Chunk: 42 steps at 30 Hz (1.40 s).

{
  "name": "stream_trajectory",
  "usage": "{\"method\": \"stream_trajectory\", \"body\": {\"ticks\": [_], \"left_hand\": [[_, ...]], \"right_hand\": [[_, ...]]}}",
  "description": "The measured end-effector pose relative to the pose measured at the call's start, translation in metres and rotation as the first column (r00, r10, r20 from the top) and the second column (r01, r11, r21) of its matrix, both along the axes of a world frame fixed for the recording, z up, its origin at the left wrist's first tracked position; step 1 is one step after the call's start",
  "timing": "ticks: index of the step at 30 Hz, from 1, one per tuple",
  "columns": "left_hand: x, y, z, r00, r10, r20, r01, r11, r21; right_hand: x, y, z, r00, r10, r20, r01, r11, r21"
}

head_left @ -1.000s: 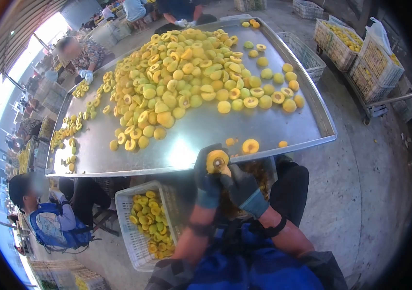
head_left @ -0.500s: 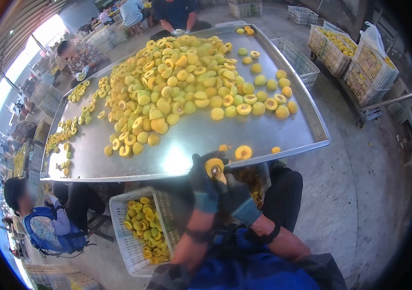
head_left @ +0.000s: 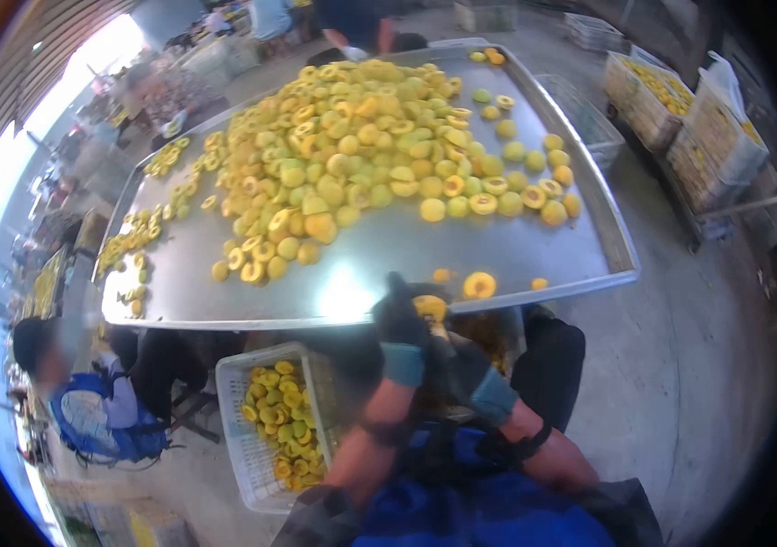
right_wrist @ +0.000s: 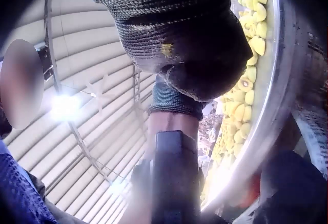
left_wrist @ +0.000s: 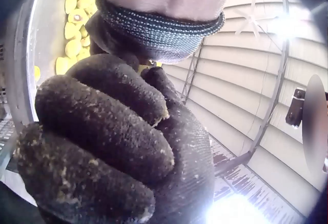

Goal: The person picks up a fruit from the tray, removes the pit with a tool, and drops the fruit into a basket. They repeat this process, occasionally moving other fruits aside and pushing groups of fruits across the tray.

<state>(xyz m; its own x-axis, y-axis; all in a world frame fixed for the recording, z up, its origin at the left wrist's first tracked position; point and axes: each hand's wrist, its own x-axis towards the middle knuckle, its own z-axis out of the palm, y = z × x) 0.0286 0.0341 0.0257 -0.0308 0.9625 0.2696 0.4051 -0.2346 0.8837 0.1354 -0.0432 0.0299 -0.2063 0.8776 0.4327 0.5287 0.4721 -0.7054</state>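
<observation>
Yellow is showing between dark gloves: my left hand is curling tight round one fruit, holding it just at the near rim of the steel table. My right hand is crowding in underneath, touching or nearly so; whether it is gripping anything, I cannot tell. Counting outward: three loose pieces lying by the rim and one white crate sitting part-filled below. The heap beyond is running past counting, so I'm judging most of the work undone.
</observation>
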Motion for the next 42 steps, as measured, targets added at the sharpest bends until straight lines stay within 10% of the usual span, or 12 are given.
{"method": "stream_trajectory", "body": {"ticks": [3, 5, 9, 13, 17, 21, 25, 28, 31, 37, 39, 42], "left_hand": [[-0.004, 0.013, -0.034, 0.977, 0.079, -0.199, -0.059, 0.993, 0.103], [0.001, 0.005, -0.002, 0.999, 0.011, 0.037, 0.000, 0.958, -0.286], [0.004, -0.003, 0.019, 0.967, -0.161, 0.198, 0.158, 0.987, 0.030], [0.001, -0.008, 0.013, 0.817, -0.110, 0.566, 0.235, 0.960, -0.152], [0.002, -0.016, 0.015, 0.886, -0.116, 0.448, 0.178, 0.979, -0.099], [-0.001, -0.016, 0.020, 0.946, -0.156, 0.283, 0.181, 0.982, -0.062], [0.001, -0.005, -0.016, 0.956, 0.054, -0.289, 0.097, 0.869, 0.486], [-0.001, -0.002, -0.009, 0.961, -0.163, -0.223, 0.238, 0.897, 0.373], [-0.001, 0.000, 0.007, 0.907, -0.414, -0.080, 0.410, 0.823, 0.394], [-0.002, 0.005, -0.032, 0.899, -0.404, -0.169, 0.436, 0.791, 0.430], [-0.002, -0.001, 0.006, 0.554, -0.526, 0.645, 0.670, 0.742, 0.029], [-0.003, 0.005, 0.006, 0.534, -0.653, 0.537, 0.730, 0.677, 0.099]], "right_hand": [[0.002, 0.002, -0.022, 0.981, 0.004, -0.193, -0.044, 0.979, -0.201], [0.007, 0.005, -0.023, 0.988, 0.088, -0.127, -0.108, 0.982, -0.157], [0.006, 0.007, -0.017, 0.909, 0.048, -0.413, -0.194, 0.928, -0.318], [0.006, 0.002, -0.030, 0.990, -0.007, -0.144, -0.043, 0.940, -0.340], [0.001, -0.006, 0.006, 0.975, 0.088, -0.203, -0.144, 0.949, -0.279], [0.009, -0.017, -0.006, 0.779, -0.211, -0.590, -0.356, 0.627, -0.693], [0.007, -0.013, -0.035, 0.950, 0.030, -0.312, -0.141, 0.930, -0.340], [0.022, -0.015, -0.035, 0.621, 0.015, -0.783, -0.602, 0.650, -0.464], [0.032, -0.012, -0.042, -0.007, -0.414, -0.910, -0.990, 0.131, -0.052], [0.040, -0.027, -0.002, 0.264, -0.389, -0.882, -0.828, 0.377, -0.414], [0.043, -0.025, -0.002, 0.313, -0.385, -0.868, -0.797, 0.391, -0.460], [0.044, -0.020, -0.002, 0.368, -0.399, -0.839, -0.740, 0.420, -0.525]]}}
